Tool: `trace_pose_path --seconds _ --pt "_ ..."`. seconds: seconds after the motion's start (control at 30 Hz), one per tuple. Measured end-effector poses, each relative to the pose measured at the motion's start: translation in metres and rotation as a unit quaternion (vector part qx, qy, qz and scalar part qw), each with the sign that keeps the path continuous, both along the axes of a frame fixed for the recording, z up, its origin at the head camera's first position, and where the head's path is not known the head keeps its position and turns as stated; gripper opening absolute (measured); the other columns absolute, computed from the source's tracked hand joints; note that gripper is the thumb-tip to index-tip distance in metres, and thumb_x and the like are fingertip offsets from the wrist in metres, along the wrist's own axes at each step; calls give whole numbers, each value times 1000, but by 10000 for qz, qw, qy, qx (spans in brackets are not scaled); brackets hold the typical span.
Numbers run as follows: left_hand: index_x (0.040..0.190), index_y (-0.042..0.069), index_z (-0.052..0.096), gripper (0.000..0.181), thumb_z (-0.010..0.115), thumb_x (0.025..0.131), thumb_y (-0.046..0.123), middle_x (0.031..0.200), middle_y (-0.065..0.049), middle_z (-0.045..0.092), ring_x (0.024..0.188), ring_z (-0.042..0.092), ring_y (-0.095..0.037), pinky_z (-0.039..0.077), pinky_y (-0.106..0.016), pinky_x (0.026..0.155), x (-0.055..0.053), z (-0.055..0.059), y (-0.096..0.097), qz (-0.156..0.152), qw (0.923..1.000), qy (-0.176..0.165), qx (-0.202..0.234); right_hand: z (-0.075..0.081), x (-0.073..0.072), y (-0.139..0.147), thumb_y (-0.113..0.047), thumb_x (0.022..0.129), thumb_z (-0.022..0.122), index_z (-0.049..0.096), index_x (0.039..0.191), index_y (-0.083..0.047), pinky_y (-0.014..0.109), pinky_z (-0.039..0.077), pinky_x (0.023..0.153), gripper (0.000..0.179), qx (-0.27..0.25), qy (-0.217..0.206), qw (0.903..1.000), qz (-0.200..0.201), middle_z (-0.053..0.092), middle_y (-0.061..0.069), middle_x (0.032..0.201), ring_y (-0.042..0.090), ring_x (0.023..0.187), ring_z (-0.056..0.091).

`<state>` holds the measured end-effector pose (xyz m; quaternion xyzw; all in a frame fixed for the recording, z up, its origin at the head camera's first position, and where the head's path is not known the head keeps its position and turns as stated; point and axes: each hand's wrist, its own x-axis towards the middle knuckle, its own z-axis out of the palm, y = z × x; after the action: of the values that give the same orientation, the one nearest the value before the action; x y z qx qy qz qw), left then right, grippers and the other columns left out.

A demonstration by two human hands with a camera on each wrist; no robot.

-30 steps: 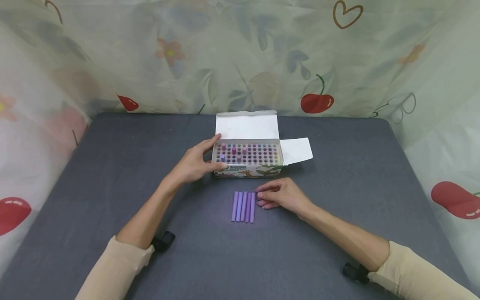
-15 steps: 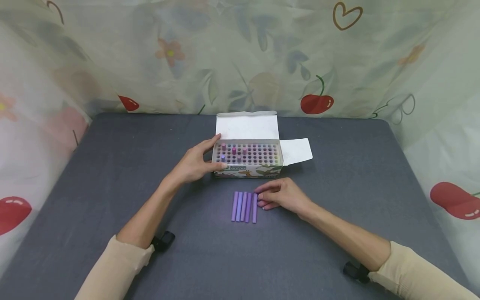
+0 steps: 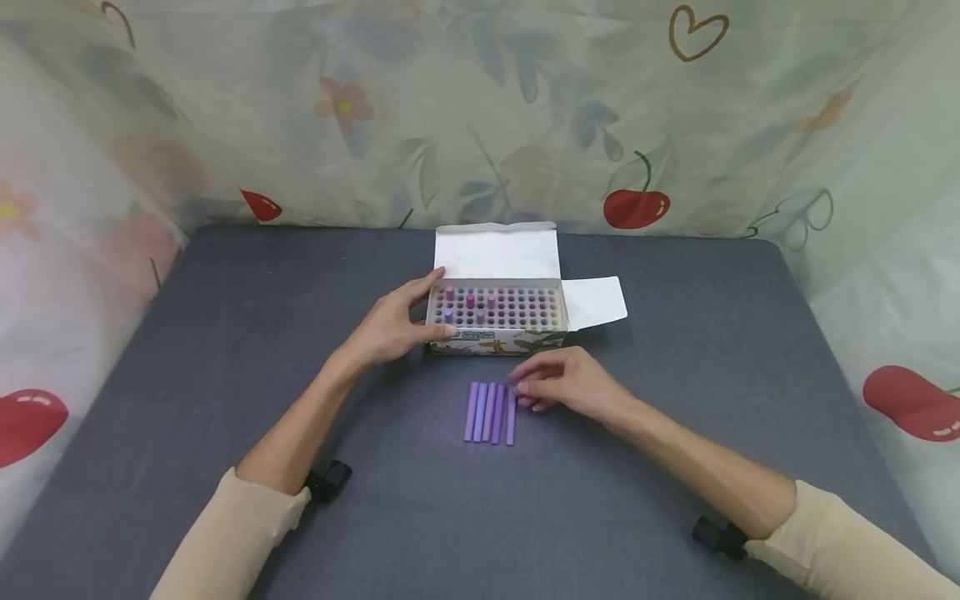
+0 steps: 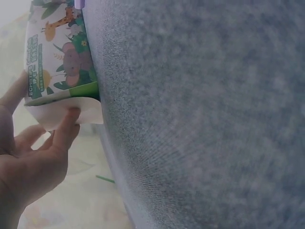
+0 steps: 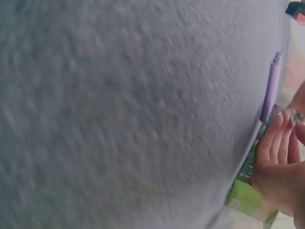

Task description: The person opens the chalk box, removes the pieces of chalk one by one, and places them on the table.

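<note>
A row of several purple chalk sticks [image 3: 485, 414] lies side by side on the table before a printed chalk box [image 3: 497, 342]. My left hand [image 3: 390, 327] holds the box at its left end, thumb at the front rim, index finger at the back corner. In the left wrist view a fingertip presses the white end flap [image 4: 88, 110]. My right hand [image 3: 573, 383] pinches the far end of the rightmost chalk stick [image 3: 511, 423], which stands slightly apart from the row. In the right wrist view the fingers [image 5: 274, 140] partly overlap the box beyond.
The box's white lid [image 3: 497, 252] stands open at the back and a side flap [image 3: 595, 303] sticks out right. Its holed insert [image 3: 525, 308] holds several pink and purple sticks at the left. Patterned cloth [image 3: 480, 108] hangs behind the grey table [image 3: 225, 367].
The rightmost chalk stick has shifted slightly right, away from the row. My right hand has risen a little at its far end. The left hand stays on the box.
</note>
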<state>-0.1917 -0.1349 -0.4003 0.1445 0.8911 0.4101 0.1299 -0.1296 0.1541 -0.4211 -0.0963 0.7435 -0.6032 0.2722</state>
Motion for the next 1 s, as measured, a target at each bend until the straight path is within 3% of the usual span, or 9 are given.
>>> trace_pose_path --seconds 0.27,0.47,0.7,1.0 --pt "160 25 21 92 78 88 29 161 -11 29 148 26 -28 30 -50 114 -1 1 2 49 10000 -31 -34 19 -8 5 -13 91 73 71 114 1 46 58 79 27 196 410 9989 143 73 21 102 38 92 71" --pt "160 25 22 92 79 88 30 160 -11 30 147 27 -27 31 -49 114 -2 -1 2 87 9999 -58 20 32 -16 5 -12 91 73 69 117 5 48 57 80 32 176 652 9973 297 71 24 105 30 90 71" --pt "159 25 25 92 80 86 30 159 -10 32 146 30 -28 34 -49 112 -3 -3 1 125 9998 -67 101 44 -25 3 -8 91 72 68 117 7 51 56 82 30 86 853 9958 307 70 26 106 42 94 68" --pt "158 26 28 92 82 84 29 158 -11 35 145 33 -29 32 -50 113 -3 0 2 163 9998 -73 84 56 -35 -2 -13 89 76 72 113 2 46 58 79 29 193 1110 9936 -93 73 16 99 29 86 70"
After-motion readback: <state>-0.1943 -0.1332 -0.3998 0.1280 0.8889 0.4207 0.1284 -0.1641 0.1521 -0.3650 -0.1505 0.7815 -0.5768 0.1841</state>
